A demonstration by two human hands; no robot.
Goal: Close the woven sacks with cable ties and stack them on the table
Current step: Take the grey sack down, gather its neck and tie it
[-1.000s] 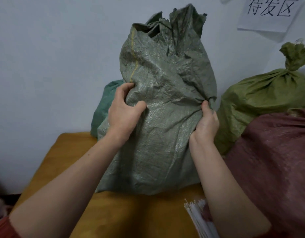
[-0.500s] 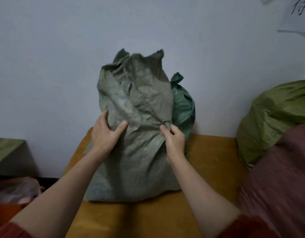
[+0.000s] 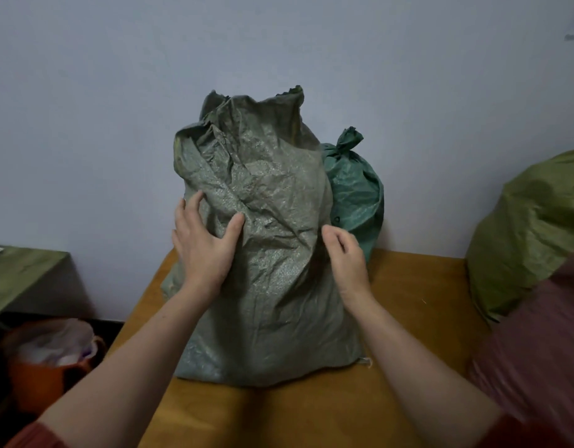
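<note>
A grey-green woven sack (image 3: 272, 240) stands upright on the wooden table (image 3: 418, 305), its mouth loose and crumpled at the top. My left hand (image 3: 205, 244) lies flat against the sack's left side with fingers spread. My right hand (image 3: 344, 253) hovers at the sack's right edge, fingers loosely curled and holding nothing. Behind it a teal sack (image 3: 353, 195) sits with its neck tied. No cable ties are visible.
An olive-green sack (image 3: 531, 234) and a maroon sack (image 3: 537, 357) crowd the table's right side. Left of the table are a green-covered surface (image 3: 17, 273) and an orange bin (image 3: 50, 360) on the floor. A pale wall stands right behind the table.
The grey-green sack has shifted left along the table, away from the olive and maroon sacks. Both hands released their pinch on the fabric; the left now lies flat, the right came off.
</note>
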